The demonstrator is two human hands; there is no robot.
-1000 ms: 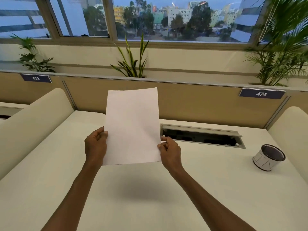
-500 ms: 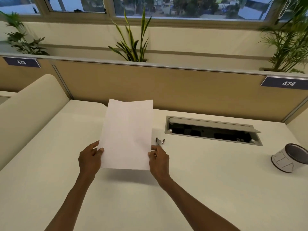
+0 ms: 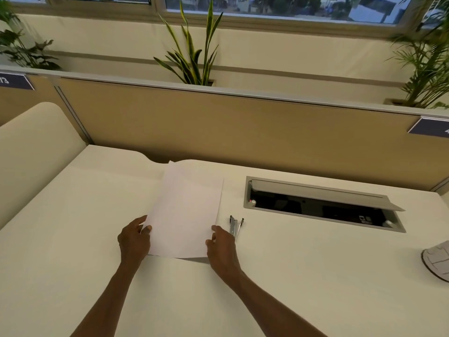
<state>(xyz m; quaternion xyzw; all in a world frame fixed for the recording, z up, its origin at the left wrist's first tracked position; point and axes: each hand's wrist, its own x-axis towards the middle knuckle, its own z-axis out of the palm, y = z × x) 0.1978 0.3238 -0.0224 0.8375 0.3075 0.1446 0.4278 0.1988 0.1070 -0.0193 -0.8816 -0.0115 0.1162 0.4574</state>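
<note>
A blank white sheet of paper (image 3: 187,210) lies low over the cream desk (image 3: 73,239), its near edge still lifted enough to cast a thin shadow. My left hand (image 3: 133,242) pinches its lower left edge between thumb and fingers. My right hand (image 3: 222,246) pinches the lower right edge. A small metal stapler (image 3: 235,226) lies on the desk just right of the sheet, partly behind my right hand.
An open cable tray (image 3: 323,205) with a raised lid is sunk into the desk at right. A white cup (image 3: 437,261) sits at the far right edge. A tan partition (image 3: 243,132) backs the desk, with plants (image 3: 192,54) behind it.
Both hands have lowered the sheet from upright in the air down towards the desk. The view has tilted down, and the stapler has come into sight.
</note>
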